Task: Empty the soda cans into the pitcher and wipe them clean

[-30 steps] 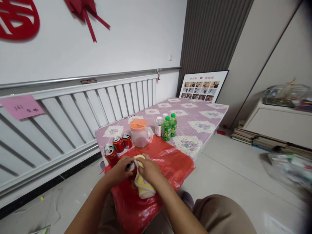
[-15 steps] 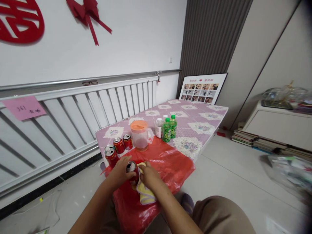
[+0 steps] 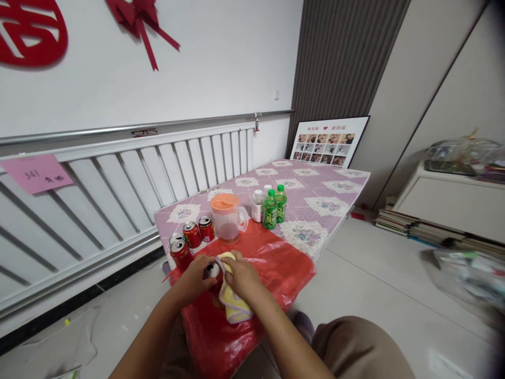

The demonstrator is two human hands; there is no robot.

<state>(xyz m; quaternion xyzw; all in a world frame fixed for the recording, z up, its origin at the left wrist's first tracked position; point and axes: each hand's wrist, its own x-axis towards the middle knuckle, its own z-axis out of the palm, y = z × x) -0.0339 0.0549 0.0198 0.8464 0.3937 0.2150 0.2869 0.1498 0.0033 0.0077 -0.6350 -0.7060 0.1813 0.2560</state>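
My left hand [image 3: 196,277] is wrapped round an opened red drink can [image 3: 214,273], which stands roughly upright over the red plastic sheet [image 3: 272,258]. In my right hand [image 3: 239,273] is a yellow cloth [image 3: 235,305] with a pale purple edge, pressed against the can's right side near its rim. To the left stand several more opened cans, among them a red can [image 3: 181,254] close to my left wrist and another red can [image 3: 192,235] behind it. A clear pitcher [image 3: 228,226] with an orange lid is just beyond my hands.
Green-capped bottles [image 3: 270,210] and white-capped bottles [image 3: 257,204] stand right of the pitcher on the patterned tablecloth [image 3: 331,205]. A white radiator [image 3: 177,163] runs along the wall at the left. A photo board [image 3: 329,142] leans at the table's far end.
My right hand and the yellow cloth have moved up and slightly away along the can, so the cloth now reaches its rim. My left hand keeps its hold on the can.
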